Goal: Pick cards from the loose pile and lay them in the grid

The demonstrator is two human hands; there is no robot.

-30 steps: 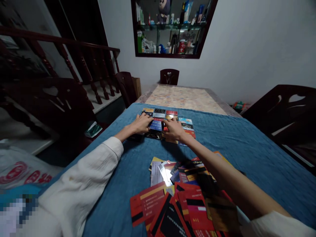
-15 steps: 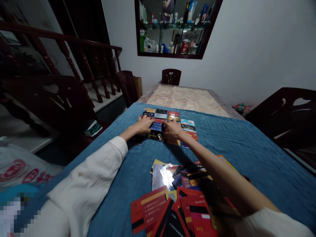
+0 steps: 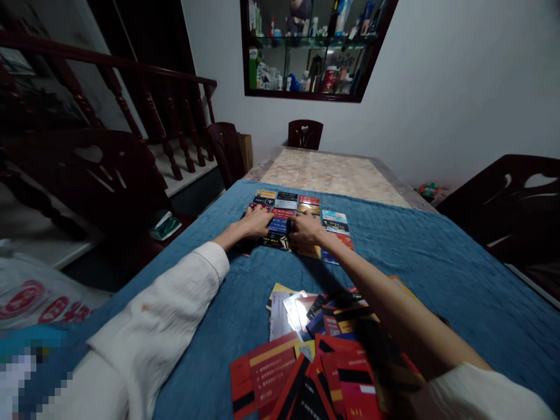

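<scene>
Several printed cards lie in rows on the blue cloth, among them a blue card [image 3: 278, 224] between my hands and a black card [image 3: 275, 240] nearer me. My left hand [image 3: 257, 222] rests on the left side of these rows, its fingers stretched out and apart over the cards. Pressed to the cards right of the blue one is my right hand [image 3: 307, 228], thumb and fingers apart with a dark gap between them. Beyond the hands are a silver-and-black card [image 3: 286, 201] and a red-and-gold card [image 3: 308, 204]. A light blue card [image 3: 334, 217] lies to the right.
A loose heap of overlapping cards, with a red card [image 3: 273, 370] at its left, spreads below my right forearm. The blue cloth [image 3: 406, 251] covers the near part of the table [image 3: 332, 169]. Dark wooden chairs [image 3: 511, 204] stand around it.
The view has shifted slightly. Both hands stay at the same rows of cards, the left fingers a little flatter. More of the black card between the hands shows now.
</scene>
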